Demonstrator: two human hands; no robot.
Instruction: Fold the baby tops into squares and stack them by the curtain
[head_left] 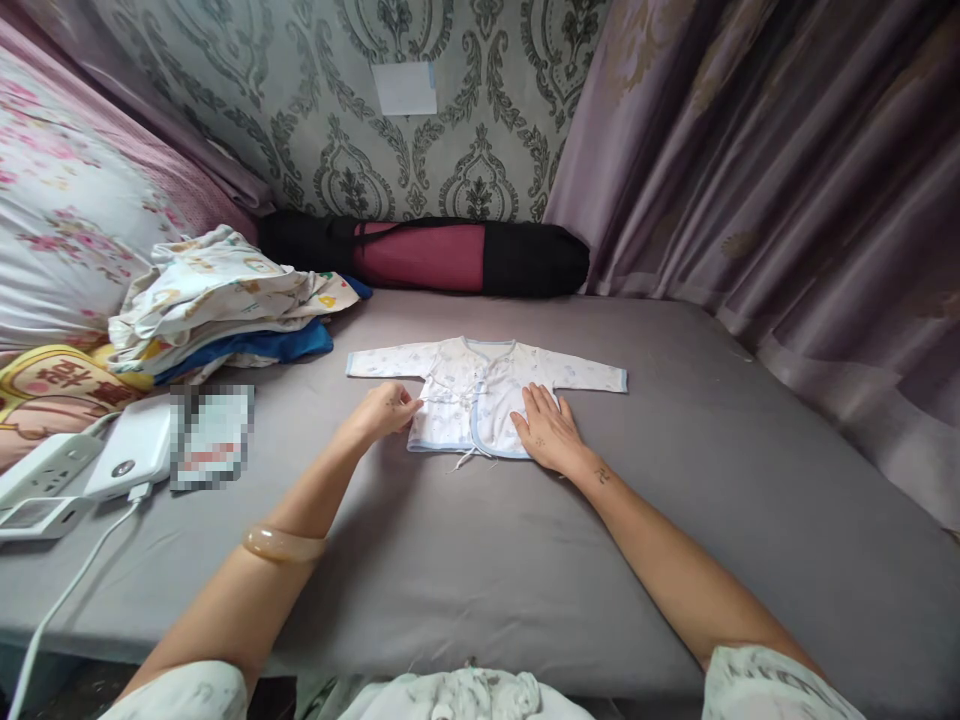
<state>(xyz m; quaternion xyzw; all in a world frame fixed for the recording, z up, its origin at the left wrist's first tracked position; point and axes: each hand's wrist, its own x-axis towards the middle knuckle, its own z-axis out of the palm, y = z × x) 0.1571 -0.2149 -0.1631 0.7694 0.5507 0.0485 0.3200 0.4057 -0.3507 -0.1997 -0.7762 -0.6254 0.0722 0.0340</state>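
A small white baby shirt with a pale print and light blue trim lies front up on the grey sheet, both sleeves spread out sideways. Thin ties show at its chest and below its hem. My left hand is at the shirt's left side, thumb and fingers pinched together on one of the thin ties, which runs toward the middle of the chest. Flat on the lower right of the shirt rests my right hand, fingers stretched out.
Grey sheet covers the bed. Folded clothes are piled at left, near a power strip, a white power bank with a cable, and a blurred-out packet. A black and red long bag lies against the wall; curtains hang right.
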